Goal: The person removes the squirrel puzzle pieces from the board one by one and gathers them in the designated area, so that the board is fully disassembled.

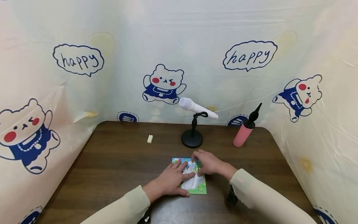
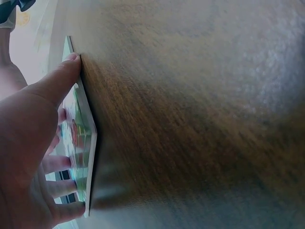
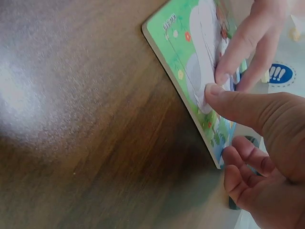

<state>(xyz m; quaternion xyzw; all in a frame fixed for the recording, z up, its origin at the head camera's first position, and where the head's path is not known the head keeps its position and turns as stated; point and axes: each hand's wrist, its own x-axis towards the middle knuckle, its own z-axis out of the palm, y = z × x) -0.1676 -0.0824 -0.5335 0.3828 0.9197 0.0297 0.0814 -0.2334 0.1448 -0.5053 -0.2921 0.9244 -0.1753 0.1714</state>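
A thin rectangular picture board (image 1: pixel 202 189), which looks like a child's puzzle, lies flat on the table with a green border and flowers. My left hand (image 1: pixel 170 181) rests across its left side with fingers spread; in the left wrist view, the thumb touches the board's edge. From the far right, my right hand (image 1: pixel 210 163) reaches over the board. Its thumb (image 3: pixel 233 101) touches a long white shape (image 3: pixel 204 38) on the picture, close to a left fingertip. The other right fingers bend loosely at the board's edge. Both hands cover part of the picture.
Behind the board, a white microphone (image 1: pixel 198 109) sits on a black stand (image 1: pixel 192 139). A pink hand pump (image 1: pixel 242 136) with a black nozzle stands at the back right. Farther left lies a small cream block (image 1: pixel 150 139). Printed cloth (image 1: pixel 207 84) surrounds the brown table (image 1: pixel 117 161).
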